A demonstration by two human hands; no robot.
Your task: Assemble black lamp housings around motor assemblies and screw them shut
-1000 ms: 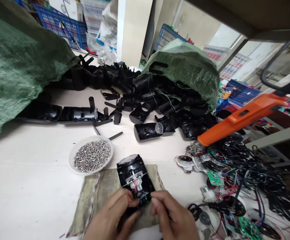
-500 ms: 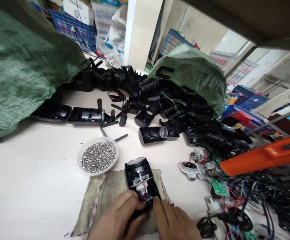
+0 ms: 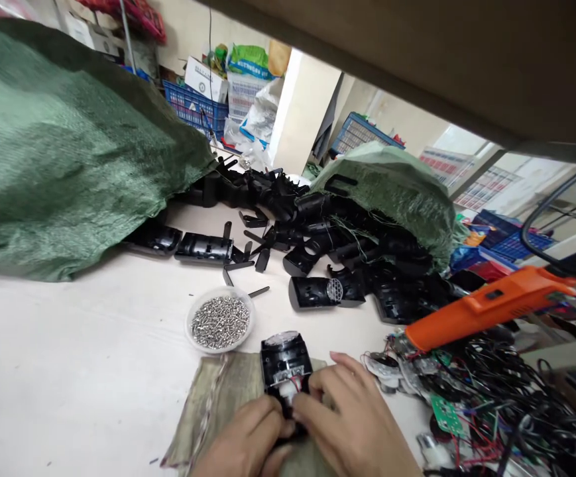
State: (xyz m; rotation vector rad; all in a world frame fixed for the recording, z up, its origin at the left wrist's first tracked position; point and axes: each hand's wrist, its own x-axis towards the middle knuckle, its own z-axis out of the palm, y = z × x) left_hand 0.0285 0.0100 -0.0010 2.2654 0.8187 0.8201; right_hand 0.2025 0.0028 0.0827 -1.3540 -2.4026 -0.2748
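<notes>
An open black plastic housing with a small motor and red wires inside lies on a worn khaki cloth at the table's near edge. My left hand curls round the housing's near left side. My right hand lies over its right side, fingertips pressed onto the parts inside and the index finger stretched out. A shallow white dish of small silver screws stands just beyond the cloth.
Black plastic shells lie heaped at mid table, spilling from two green woven sacks. An orange power screwdriver hangs at the right above tangled wires and circuit boards. Blue crates stand behind.
My head has tilted up and left, so everything sits lower and further right in view. My right hand has slid further over the housing. The orange screwdriver has swung.
</notes>
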